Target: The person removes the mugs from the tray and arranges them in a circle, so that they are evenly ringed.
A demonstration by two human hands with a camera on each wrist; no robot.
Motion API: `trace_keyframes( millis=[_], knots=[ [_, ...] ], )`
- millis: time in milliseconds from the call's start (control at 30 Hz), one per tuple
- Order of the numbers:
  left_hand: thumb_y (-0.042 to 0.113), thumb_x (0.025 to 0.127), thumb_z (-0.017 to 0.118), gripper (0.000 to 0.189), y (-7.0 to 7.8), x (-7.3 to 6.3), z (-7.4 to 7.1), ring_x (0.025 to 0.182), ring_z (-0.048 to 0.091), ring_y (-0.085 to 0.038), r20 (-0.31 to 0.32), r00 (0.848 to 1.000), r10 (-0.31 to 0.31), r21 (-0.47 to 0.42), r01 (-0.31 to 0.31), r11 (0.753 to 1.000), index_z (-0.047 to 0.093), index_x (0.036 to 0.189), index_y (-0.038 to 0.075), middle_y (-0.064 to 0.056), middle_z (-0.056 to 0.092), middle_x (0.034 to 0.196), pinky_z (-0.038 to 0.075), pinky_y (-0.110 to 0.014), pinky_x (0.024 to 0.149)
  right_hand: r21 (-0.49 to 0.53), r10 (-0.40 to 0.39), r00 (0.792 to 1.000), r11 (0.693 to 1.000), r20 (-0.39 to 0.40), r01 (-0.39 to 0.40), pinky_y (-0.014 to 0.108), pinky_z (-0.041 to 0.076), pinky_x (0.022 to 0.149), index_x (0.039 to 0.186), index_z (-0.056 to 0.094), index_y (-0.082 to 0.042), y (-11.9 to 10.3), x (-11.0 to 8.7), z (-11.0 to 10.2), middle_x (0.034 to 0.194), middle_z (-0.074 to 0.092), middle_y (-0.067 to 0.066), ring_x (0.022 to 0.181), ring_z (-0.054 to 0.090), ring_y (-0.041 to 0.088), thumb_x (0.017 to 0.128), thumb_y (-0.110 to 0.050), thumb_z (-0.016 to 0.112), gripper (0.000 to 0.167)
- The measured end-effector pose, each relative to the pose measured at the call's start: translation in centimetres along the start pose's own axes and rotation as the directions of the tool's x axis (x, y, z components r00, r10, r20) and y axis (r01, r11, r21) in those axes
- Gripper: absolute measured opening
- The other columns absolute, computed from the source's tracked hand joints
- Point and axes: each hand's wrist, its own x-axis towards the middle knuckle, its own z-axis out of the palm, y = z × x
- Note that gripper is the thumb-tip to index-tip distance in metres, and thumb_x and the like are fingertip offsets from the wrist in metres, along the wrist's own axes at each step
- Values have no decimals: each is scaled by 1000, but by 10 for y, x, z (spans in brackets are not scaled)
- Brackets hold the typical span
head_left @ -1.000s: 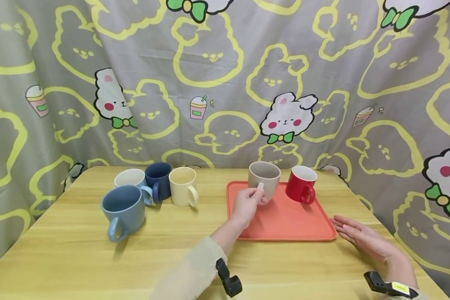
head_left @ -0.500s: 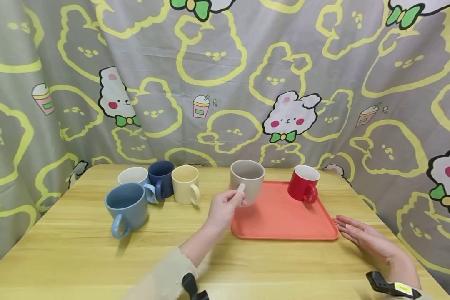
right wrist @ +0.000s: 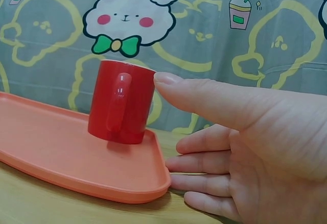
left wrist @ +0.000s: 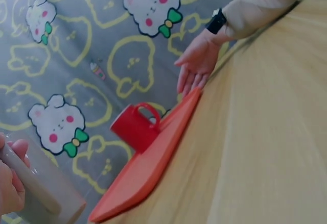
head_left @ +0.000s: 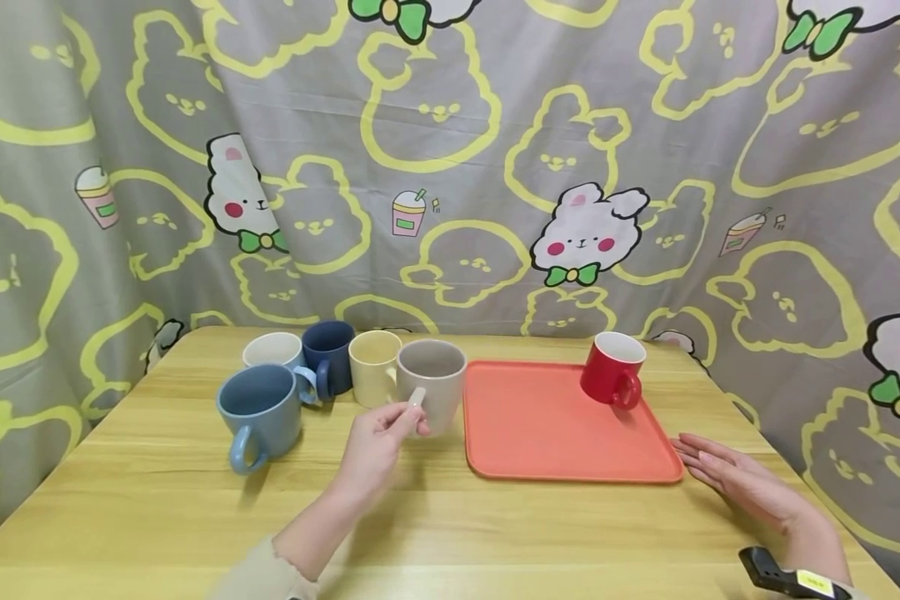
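Note:
My left hand (head_left: 378, 442) pinches the handle of a grey-beige mug (head_left: 437, 385), held upright in front of the yellow mug and left of the tray. In the left wrist view that grey-beige mug (left wrist: 48, 193) fills the lower left corner. My right hand (head_left: 742, 483) has its fingers stretched out, with the tips at the right edge of the orange-red tray (head_left: 562, 450). On the tray's far right part stands a red mug (head_left: 607, 368), white inside. In the right wrist view the right hand (right wrist: 245, 147) holds nothing.
Several mugs stand at the table's left: a blue mug (head_left: 270, 421) in front, a white-and-light-blue mug (head_left: 272, 348), a navy mug (head_left: 333, 354) and a yellow mug (head_left: 369, 375). A patterned curtain (head_left: 465, 167) hangs behind the wooden table (head_left: 495, 533).
The left hand has carried the grey-beige mug leftward, from over the tray to beside the yellow mug. The right hand stays at the tray's edge. The view has shifted slightly.

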Motion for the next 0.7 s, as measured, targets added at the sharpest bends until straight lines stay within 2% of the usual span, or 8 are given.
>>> trace_keyframes(
  millis=[333,700],
  knots=[
    [5,91,56,17,3,-21,-29,86,55,-15,-52,998,-38,50,41,998,65,92,-9,-8,65,76,42,-33,85,21,7,1000,1000,0,-7,20,27,103,135,43,-20,-1,0,1,141,42,-6,129,36,7,100,1,14,50],
    [4,91,56,18,-10,-27,-50,81,54,-10,-112,992,-63,37,67,997,63,92,-12,-8,64,74,40,-22,81,12,13,1000,1000,-5,-13,20,28,103,135,42,-20,-1,0,1,140,43,-7,128,37,6,100,1,15,49]
  ],
)
